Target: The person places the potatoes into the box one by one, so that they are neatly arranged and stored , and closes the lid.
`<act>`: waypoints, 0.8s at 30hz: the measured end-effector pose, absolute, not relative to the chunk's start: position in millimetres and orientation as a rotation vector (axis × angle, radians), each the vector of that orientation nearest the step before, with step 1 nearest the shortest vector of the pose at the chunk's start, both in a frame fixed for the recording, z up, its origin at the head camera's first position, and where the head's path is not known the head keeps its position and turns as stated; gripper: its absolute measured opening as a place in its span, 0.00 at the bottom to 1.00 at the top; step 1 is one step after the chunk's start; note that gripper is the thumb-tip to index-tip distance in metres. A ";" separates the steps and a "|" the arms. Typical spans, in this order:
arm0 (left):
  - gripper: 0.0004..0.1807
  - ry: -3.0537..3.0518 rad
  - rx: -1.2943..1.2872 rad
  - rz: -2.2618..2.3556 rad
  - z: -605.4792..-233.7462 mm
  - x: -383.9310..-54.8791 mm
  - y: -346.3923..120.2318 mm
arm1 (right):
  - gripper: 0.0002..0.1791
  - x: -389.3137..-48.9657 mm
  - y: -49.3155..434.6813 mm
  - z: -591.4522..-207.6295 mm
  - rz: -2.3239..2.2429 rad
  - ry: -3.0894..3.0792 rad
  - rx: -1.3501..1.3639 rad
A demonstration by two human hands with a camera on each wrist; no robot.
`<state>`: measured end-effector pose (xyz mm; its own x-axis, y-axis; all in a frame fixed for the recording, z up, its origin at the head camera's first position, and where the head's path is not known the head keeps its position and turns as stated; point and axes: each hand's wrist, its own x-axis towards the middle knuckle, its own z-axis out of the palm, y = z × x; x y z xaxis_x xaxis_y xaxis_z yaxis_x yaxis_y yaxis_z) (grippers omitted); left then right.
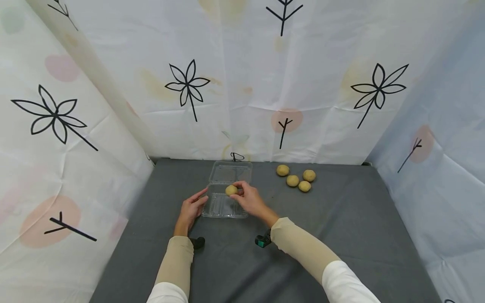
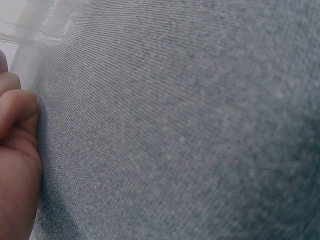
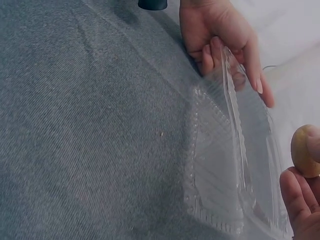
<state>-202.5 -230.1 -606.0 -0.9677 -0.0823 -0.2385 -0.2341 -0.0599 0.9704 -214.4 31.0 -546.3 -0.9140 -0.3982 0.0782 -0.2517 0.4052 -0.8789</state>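
A clear plastic clamshell container (image 1: 225,206) lies on the grey cloth with its lid (image 1: 231,171) folded back toward the rear wall. My left hand (image 1: 192,210) grips the container's left edge; in the right wrist view the rim passes between its fingers (image 3: 252,60). Over the tray, my right hand (image 1: 250,200) pinches a small yellow-brown potato (image 1: 231,190) between thumb and fingers. That same potato (image 3: 301,152) shows at the right border of the right wrist view. Only part of the left hand (image 2: 20,150) appears in the left wrist view.
Several more potatoes (image 1: 292,181) lie in a loose group right of the lid, near the back of the table. The grey cloth (image 1: 341,235) covers the tabletop. White patterned curtains (image 1: 242,84) enclose the back and both sides.
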 end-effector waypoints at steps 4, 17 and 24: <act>0.24 2.063 -0.376 2.176 -605.6 -202.6 -230.5 | 0.24 -215.8 23.7 -546.7 -1.492 2.532 -0.605; 0.24 2.050 -0.385 2.152 -600.1 -202.2 -230.5 | 0.25 -220.9 6.0 -549.6 -1.416 2.523 -0.496; 0.25 2.097 -0.363 2.124 -608.4 -205.1 -232.6 | 0.23 -221.6 -5.7 -551.7 -1.429 2.502 -0.415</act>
